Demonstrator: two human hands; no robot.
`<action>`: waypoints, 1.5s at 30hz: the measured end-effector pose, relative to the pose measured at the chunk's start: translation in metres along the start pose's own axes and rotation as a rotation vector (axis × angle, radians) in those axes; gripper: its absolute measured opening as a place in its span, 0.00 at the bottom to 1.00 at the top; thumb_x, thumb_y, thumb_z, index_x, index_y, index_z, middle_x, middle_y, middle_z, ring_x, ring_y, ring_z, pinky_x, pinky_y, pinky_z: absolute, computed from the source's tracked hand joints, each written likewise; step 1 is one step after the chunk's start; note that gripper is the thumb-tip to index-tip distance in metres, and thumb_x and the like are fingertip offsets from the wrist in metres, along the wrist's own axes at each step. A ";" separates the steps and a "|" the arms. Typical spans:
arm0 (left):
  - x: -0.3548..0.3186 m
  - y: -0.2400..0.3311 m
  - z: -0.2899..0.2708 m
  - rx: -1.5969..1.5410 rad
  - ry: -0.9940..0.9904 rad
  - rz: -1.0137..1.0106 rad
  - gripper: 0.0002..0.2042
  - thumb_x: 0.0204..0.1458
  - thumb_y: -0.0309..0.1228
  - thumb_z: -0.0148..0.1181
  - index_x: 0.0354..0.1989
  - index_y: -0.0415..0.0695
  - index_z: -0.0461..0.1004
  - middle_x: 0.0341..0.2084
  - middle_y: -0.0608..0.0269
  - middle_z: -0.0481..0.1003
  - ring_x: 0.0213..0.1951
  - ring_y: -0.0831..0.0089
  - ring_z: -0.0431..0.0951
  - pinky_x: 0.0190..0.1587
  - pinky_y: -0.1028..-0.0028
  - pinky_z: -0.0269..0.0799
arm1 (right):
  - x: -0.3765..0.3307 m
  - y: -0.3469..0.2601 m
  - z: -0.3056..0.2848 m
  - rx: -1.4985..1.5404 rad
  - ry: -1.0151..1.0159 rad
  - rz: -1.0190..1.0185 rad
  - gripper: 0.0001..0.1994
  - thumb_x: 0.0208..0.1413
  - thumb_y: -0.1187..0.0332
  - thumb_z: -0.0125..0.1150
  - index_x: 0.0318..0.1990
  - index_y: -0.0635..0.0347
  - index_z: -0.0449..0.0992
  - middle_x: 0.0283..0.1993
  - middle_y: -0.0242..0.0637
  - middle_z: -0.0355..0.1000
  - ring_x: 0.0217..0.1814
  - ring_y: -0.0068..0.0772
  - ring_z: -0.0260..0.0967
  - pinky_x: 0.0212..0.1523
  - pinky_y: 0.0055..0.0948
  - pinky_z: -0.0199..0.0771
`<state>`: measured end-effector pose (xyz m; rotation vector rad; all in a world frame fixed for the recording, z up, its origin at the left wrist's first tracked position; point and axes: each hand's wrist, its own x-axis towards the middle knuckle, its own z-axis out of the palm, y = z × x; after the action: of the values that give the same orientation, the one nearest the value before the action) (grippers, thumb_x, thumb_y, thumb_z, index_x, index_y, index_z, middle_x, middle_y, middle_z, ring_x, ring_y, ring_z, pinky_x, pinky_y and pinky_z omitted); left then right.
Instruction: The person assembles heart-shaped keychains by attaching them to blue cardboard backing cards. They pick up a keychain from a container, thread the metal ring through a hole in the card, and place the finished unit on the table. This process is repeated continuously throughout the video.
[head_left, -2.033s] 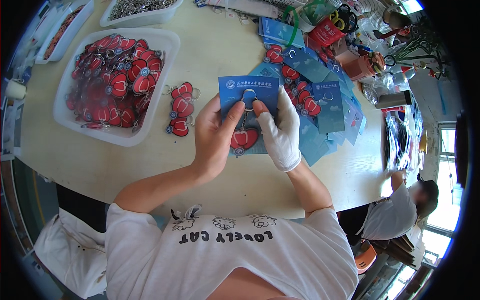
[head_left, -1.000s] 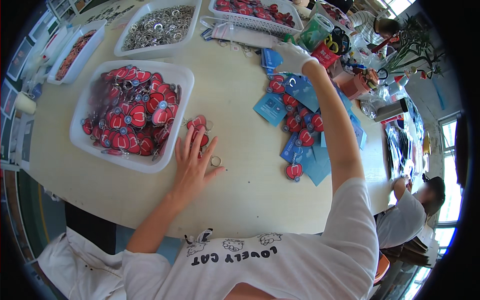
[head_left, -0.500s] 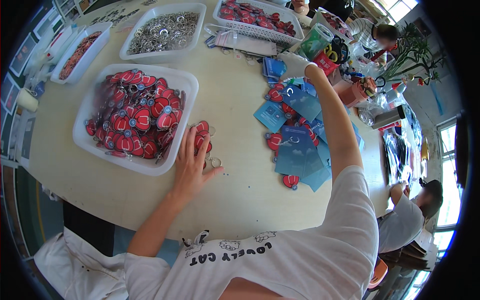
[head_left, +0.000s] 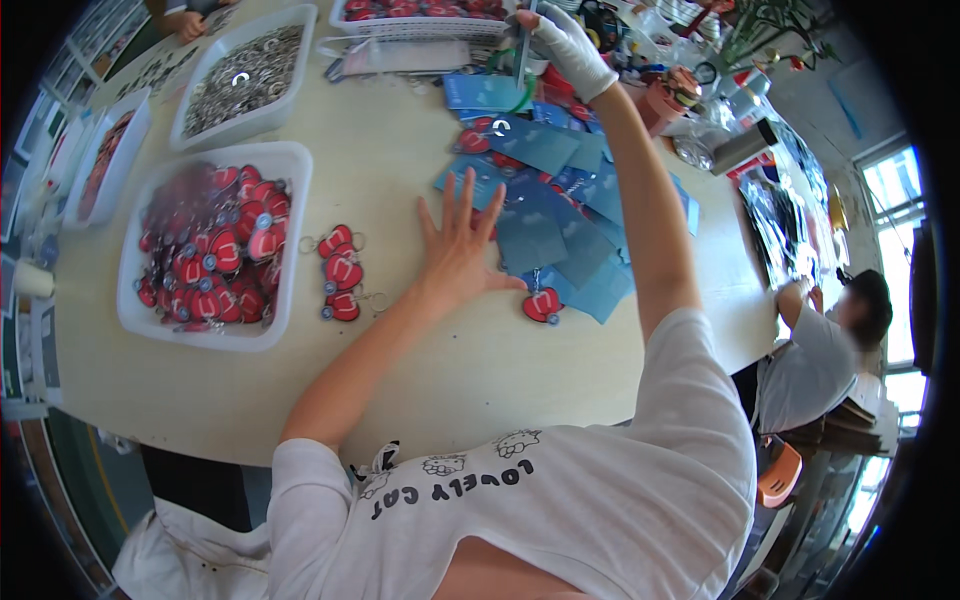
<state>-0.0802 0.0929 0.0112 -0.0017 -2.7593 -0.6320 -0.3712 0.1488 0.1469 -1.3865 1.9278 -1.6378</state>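
Your left hand [head_left: 460, 260] splays, gripping nothing, at the left edge of the card pile [head_left: 535, 235], perhaps bracing; beyond it, your right hand [head_left: 572, 50] pinches an edge-on card [head_left: 522, 55]

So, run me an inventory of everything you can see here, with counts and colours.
Table: one, cream, centre.
Large bin: one, white, left.
Keychains in it: many, red, heaped.
Loose keychains: three, red, right of that bin.
Ring bin: one, white, upper left.
Rings: many, silver, inside it.
Narrow tray: one, white, far left.
Basket: one, white, top edge.
Cards: many, blue, right of centre.
Keychains among cards: several, red, partly covered.
Cylinder: one, grey, right.
Clutter: uncountable, mixed, upper right.
Plant: one, green, top right.
Chair: one, orange, lower right.
Co-worker: one, white top, right.
Another person's hand: one at least, bare, top left.
Left hand: one, bare, at the cards' edge.
Right hand: one, white-gloved, top, holding a thin blue-grey piece.
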 end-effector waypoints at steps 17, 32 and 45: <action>0.038 0.055 0.043 0.055 -0.212 0.216 0.66 0.23 0.71 0.63 0.69 0.42 0.42 0.64 0.27 0.39 0.67 0.33 0.33 0.60 0.33 0.30 | -0.165 0.072 -0.010 0.109 0.469 0.253 0.30 0.56 0.41 0.51 0.48 0.63 0.67 0.39 0.34 0.69 0.44 0.25 0.64 0.48 0.25 0.63; 0.055 0.162 0.099 -0.041 -0.085 0.037 0.64 0.27 0.69 0.63 0.68 0.37 0.41 0.64 0.24 0.38 0.66 0.31 0.31 0.57 0.28 0.28 | -0.191 0.069 -0.127 0.309 0.295 0.272 0.29 0.58 0.43 0.50 0.51 0.62 0.69 0.46 0.33 0.70 0.48 0.24 0.66 0.50 0.26 0.65; 0.075 0.094 0.065 -0.066 -0.274 0.285 0.68 0.19 0.69 0.67 0.70 0.49 0.36 0.68 0.39 0.30 0.69 0.44 0.26 0.59 0.30 0.22 | -0.131 0.105 -0.101 -0.983 -0.081 0.399 0.46 0.48 0.30 0.48 0.54 0.72 0.61 0.49 0.56 0.69 0.57 0.56 0.65 0.54 0.42 0.62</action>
<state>-0.1644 0.2002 0.0177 -0.5237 -2.9123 -0.6871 -0.4268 0.3042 0.0415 -1.1379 2.8571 -0.4085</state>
